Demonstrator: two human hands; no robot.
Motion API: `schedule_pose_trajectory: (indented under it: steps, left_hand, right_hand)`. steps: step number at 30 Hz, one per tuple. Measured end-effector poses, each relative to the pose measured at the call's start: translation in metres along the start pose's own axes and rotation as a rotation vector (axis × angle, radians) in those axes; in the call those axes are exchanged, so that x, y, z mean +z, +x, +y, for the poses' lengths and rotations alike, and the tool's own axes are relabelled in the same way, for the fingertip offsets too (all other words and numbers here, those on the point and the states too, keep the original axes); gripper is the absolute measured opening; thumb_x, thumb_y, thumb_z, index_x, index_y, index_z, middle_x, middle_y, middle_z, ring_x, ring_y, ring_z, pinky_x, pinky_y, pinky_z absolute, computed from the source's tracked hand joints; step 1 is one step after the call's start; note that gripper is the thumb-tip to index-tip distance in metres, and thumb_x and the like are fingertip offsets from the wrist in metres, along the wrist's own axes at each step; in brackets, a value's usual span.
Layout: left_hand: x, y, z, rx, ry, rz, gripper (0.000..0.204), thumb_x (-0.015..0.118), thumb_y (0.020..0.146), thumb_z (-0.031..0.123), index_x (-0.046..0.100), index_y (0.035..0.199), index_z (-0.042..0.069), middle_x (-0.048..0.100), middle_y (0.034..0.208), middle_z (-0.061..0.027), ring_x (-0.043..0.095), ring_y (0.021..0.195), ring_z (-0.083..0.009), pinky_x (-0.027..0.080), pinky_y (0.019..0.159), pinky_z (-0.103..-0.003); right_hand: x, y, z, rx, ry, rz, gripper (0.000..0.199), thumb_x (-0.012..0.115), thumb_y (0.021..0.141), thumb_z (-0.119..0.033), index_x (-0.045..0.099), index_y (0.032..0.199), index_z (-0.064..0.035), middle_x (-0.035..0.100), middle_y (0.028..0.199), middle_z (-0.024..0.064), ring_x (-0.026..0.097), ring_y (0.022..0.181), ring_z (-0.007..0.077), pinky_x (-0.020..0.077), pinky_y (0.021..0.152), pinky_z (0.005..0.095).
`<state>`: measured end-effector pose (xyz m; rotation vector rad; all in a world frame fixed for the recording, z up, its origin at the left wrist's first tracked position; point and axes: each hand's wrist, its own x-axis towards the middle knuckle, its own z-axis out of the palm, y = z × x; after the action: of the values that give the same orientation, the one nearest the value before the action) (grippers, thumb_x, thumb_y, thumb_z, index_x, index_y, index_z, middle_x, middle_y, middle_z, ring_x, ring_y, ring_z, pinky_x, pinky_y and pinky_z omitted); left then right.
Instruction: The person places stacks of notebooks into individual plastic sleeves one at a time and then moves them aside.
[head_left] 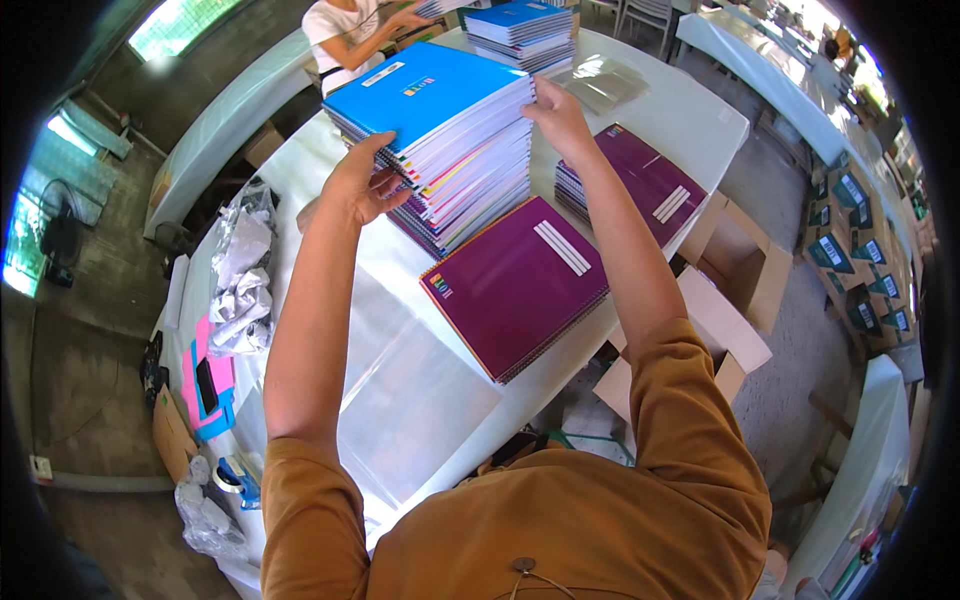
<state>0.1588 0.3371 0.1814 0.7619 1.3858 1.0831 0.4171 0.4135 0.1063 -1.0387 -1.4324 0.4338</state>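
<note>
A tall stack of spiral notebooks (430, 95) with a bright blue cover on top stands at the far middle of the table. My left hand (362, 182) is at its near left corner, thumb along the top cover's edge and the other fingers half curled against the side. On the opposite side, my right hand (560, 118) presses its fingers to the right edge near the top. Closer to me lies a purple spiral notebook pile (520, 285), and a second purple pile (640, 180) sits to the right. Clear plastic sheets (415, 400) lie flat under my left forearm.
Another blue notebook stack (520, 35) and clear plastic sleeves (600, 82) are farther back, near a co-worker (345, 40). Open cardboard boxes (735, 255) stand off the table's right edge. Crumpled plastic (242, 270), a phone (206, 385) and a tape dispenser (235, 480) line the left side.
</note>
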Motion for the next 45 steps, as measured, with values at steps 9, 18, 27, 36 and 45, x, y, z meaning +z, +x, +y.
schedule_pose_trajectory:
  steps: [9,18,27,36,45]
  left_hand:
    - [0.005,-0.031,0.015,0.188,0.087,-0.141,0.091,0.06,0.076,0.051,0.021,0.134,-0.008,0.044,0.113,-0.0283,0.049,0.102,-0.0338,0.044,0.089,-0.04]
    - [-0.009,-0.034,0.008,0.066,-0.048,-0.286,0.113,0.049,0.071,0.071,0.003,0.141,-0.005,0.029,0.135,-0.0322,0.036,0.123,-0.0361,0.025,0.103,-0.045]
    - [-0.011,-0.034,0.015,0.091,-0.067,-0.138,0.113,0.049,0.069,0.073,0.008,0.141,-0.004,0.029,0.128,-0.0339,0.034,0.12,-0.0412,0.02,0.103,-0.054]
    - [-0.086,-0.017,-0.013,0.12,-0.028,-0.086,0.046,0.053,0.089,0.035,0.043,0.123,0.006,0.053,0.112,-0.01,0.052,0.099,-0.0235,0.046,0.083,-0.042]
    - [-0.175,-0.143,-0.142,0.01,-0.319,-0.275,0.069,0.064,0.08,0.035,0.032,0.134,0.007,0.049,0.121,-0.0073,0.052,0.098,-0.0191,0.044,0.081,-0.036]
  right_hand:
    - [-0.003,0.027,0.01,0.33,0.111,-0.242,0.035,0.06,0.074,-0.011,0.062,0.108,-0.0012,0.064,0.09,0.0052,0.057,0.083,0.013,0.0433,0.077,0.0248]
    - [0.002,0.04,0.009,0.415,0.221,-0.208,0.027,0.062,0.068,-0.016,0.065,0.091,-0.0019,0.063,0.084,0.0059,0.055,0.081,0.0155,0.0425,0.073,0.0295]
    - [-0.002,0.028,-0.03,0.455,0.195,-0.199,0.024,0.063,0.069,-0.019,0.065,0.086,-0.0025,0.061,0.084,0.0073,0.056,0.078,0.0163,0.0466,0.072,0.0326]
    - [0.004,-0.072,-0.095,0.718,0.735,-0.31,0.061,0.064,0.076,-0.05,0.051,0.111,-0.0015,0.055,0.087,0.0086,0.055,0.077,0.019,0.0456,0.068,0.0303]
    - [0.032,-0.16,-0.142,0.764,0.986,-0.531,0.063,0.07,0.068,-0.026,0.047,0.118,0.0042,0.059,0.101,0.0163,0.06,0.089,0.0252,0.0496,0.078,0.0344]
